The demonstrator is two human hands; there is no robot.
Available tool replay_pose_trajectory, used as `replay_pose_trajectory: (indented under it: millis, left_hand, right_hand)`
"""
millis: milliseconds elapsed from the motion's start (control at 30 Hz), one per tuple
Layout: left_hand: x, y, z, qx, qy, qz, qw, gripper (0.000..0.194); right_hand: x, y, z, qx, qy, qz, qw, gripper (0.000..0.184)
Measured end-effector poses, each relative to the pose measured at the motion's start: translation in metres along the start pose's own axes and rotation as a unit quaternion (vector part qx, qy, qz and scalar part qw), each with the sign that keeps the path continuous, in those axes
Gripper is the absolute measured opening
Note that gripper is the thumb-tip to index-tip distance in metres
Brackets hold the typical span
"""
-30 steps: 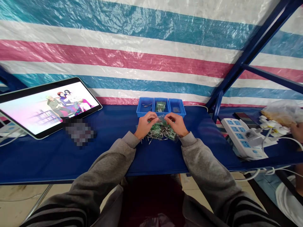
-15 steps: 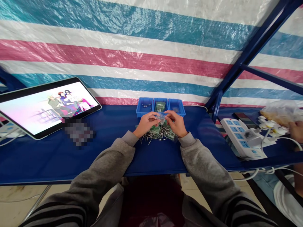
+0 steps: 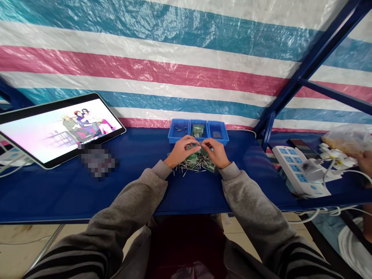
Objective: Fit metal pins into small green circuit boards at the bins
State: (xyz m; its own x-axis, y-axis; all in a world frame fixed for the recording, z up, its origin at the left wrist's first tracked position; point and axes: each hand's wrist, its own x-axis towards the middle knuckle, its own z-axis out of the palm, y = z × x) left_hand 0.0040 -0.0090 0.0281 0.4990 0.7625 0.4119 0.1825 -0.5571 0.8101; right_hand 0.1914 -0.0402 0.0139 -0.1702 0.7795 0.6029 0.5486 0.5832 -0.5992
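My left hand (image 3: 183, 151) and my right hand (image 3: 215, 152) meet over a heap on the table, fingertips pinched close together. Between them is a small clear plastic bag (image 3: 200, 145), mostly hidden by the fingers. Below lies a pile of thin metal pins (image 3: 193, 166), dark and silver, too small to name more exactly. Small green-looking packets (image 3: 209, 166) lie among and beside the pins. Just beyond my hands stand three joined blue bins (image 3: 174, 138). The left bin holds a few pins, the middle one a green packet (image 3: 198, 130), the right one some small pieces.
On the left a tablet (image 3: 58, 131) leans with a cartoon showing, a blurred patch in front of it. A white power strip (image 3: 293, 166) with plugs and cables lies right, past a blue metal frame (image 3: 269, 130). Another person's hand (image 3: 364, 162) is beside a plastic bag (image 3: 348, 137) there.
The clear bag between my fingers shows less than before, and my fingertips have shifted slightly. The view has moved a little. The other person's hand stays near the far-right bag.
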Motion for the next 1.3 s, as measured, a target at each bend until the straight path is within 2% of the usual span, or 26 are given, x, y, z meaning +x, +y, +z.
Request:
replay_pose_trajectory:
  millis: [100,200,300,400,567,700,767,833,900,967,1033,1100,1233,1300]
  left_hand:
    - [-0.002,0.0022,0.0012,0.024,0.014,-0.004,1.0,0.035]
    - [-0.0018,0.0,0.0023,-0.046,0.022,-0.034,0.998,0.032]
    - [-0.0013,-0.0039,0.0026,-0.132,0.006,-0.07,0.989,0.032]
    - [-0.0018,-0.0053,0.003,-0.172,-0.01,-0.093,0.981,0.041]
    - [-0.0028,-0.0028,0.0031,-0.12,0.009,-0.073,0.99,0.042]
    - [-0.0021,-0.0025,0.0015,-0.04,0.018,-0.014,0.999,0.041]
    - [-0.0017,-0.003,0.0007,-0.045,0.027,-0.017,0.998,0.038]
    - [-0.0016,-0.0029,-0.0004,-0.083,0.021,-0.046,0.995,0.038]
    - [-0.0018,-0.0018,-0.0018,-0.119,0.001,-0.083,0.989,0.04]
    - [-0.0021,-0.0003,-0.003,-0.133,-0.018,-0.109,0.985,0.044]
    - [-0.0025,0.0008,-0.0036,-0.124,-0.036,-0.116,0.985,0.047]
    - [-0.0027,0.001,-0.0037,-0.101,-0.028,-0.108,0.989,0.05]
    - [-0.0032,0.0009,-0.0045,-0.055,0.038,-0.045,0.997,0.043]
    - [-0.0038,0.0011,-0.0049,-0.017,0.015,-0.014,1.0,0.039]
  right_hand:
    - [-0.0013,-0.0016,0.0017,0.017,-0.017,0.013,1.0,0.026]
    - [-0.0024,-0.0025,0.0017,0.046,-0.019,0.017,0.999,0.027]
    - [-0.0024,-0.0025,0.0004,0.06,-0.022,-0.017,0.998,0.029]
    - [-0.0012,-0.0024,-0.0004,0.035,-0.012,-0.044,0.998,0.025]
    - [0.0007,-0.0027,0.0001,0.015,0.018,-0.018,1.0,0.026]
    - [-0.0009,-0.0022,0.0023,0.042,-0.006,0.046,0.998,0.025]
    - [-0.0023,-0.002,0.0032,0.071,-0.017,0.062,0.995,0.024]
    - [-0.0031,-0.0017,0.003,0.081,-0.013,0.039,0.996,0.031]
    - [-0.0027,-0.0007,0.0016,0.053,-0.006,-0.012,0.998,0.036]
    - [-0.0015,0.0009,0.0,0.011,-0.009,-0.06,0.998,0.033]
    - [-0.0003,0.0027,-0.001,-0.012,-0.013,-0.077,0.997,0.027]
    - [0.0002,0.0036,-0.0013,-0.014,-0.018,-0.06,0.998,0.025]
    - [-0.0006,0.0019,-0.0017,0.007,-0.047,0.009,0.999,0.027]
    - [-0.001,0.0007,-0.0019,0.021,-0.067,0.026,0.997,0.028]
